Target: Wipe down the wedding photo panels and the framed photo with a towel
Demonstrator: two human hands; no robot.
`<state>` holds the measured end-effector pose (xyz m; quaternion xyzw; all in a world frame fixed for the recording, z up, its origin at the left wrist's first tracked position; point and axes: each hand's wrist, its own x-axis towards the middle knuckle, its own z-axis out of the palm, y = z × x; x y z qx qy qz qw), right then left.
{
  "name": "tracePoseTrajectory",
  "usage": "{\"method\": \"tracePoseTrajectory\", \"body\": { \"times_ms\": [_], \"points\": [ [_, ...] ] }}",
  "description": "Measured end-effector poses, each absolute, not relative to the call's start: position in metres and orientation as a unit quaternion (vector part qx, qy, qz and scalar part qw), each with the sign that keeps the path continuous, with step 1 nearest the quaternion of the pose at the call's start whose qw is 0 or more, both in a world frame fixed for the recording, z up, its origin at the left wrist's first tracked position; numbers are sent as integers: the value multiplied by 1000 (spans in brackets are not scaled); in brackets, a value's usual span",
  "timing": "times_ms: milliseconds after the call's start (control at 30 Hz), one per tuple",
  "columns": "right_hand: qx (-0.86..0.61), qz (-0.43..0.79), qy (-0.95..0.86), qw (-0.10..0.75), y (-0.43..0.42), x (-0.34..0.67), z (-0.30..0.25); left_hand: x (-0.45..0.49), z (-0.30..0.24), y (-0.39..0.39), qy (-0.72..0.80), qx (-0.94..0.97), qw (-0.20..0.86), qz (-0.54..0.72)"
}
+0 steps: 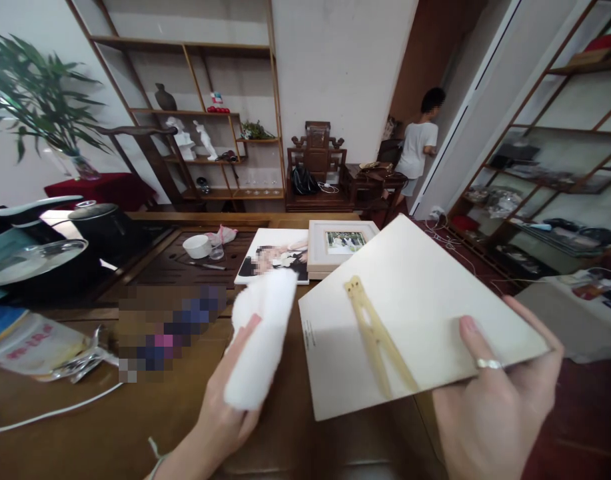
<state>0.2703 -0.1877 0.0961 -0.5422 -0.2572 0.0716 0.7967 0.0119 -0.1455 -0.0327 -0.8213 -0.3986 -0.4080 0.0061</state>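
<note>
My left hand (pixel 230 380) is closed around a folded white cloth (pixel 265 333), which is held up above the table. In my right hand (pixel 500 393), a ring on the thumb, is a flat whitish photo panel (pixel 425 293), gripped at its right edge and tilted. Its back faces me, with a yellowish two-legged stand (pixel 378 340) on it. The cloth and the panel are apart. Beyond them lie a photo print (pixel 280 257) of a person and a pale wooden picture frame (pixel 340 250) on the table.
A dark tea tray (pixel 180 267) holds a white bowl (pixel 197 247). On the left are pots (pixel 98 230), a food bag (pixel 30 340) and a white cable (pixel 55 417). Wooden chairs (pixel 318 160) and shelves (pixel 185 110) stand behind. A person (pixel 418 143) is near the doorway.
</note>
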Motion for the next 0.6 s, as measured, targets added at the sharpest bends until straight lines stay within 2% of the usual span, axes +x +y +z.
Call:
{"method": "tracePoseTrajectory", "body": {
  "times_ms": [167,333,433,600],
  "points": [
    [-592,134,-179,774,-203,252,54,43,-14,-162,-294,-913,13,-281],
    [-640,182,-146,732,-207,268,25,47,-20,-161,-341,-906,0,-253],
    [-691,236,-216,649,-207,300,16,45,-22,-156,-348,-912,5,-219],
    [-722,341,-423,427,-197,343,1,37,-23,-146,-353,-917,36,-182]
  ]
}}
